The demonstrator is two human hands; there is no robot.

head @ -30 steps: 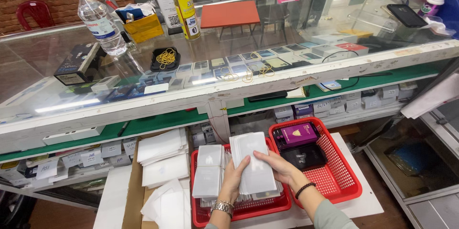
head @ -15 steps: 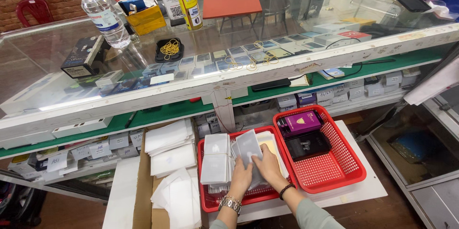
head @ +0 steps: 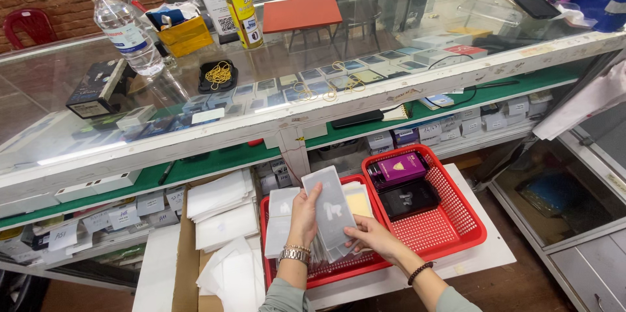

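Observation:
My left hand grips the left edge of a stack of clear flat sleeves, held upright and fanned over a red basket. My right hand pinches the lower right corner of the same stack. A metal bracelet sits on my left wrist, a dark band on my right. More white and yellowish packets stand filed in this basket behind the stack.
A second red basket on the right holds a purple box and a black box. White envelopes fill a cardboard box at left. Above is a glass counter with a water bottle and yellow spray can.
The stack of sleeves has risen out of the red basket and stands more upright. The camera view has shifted slightly left and down.

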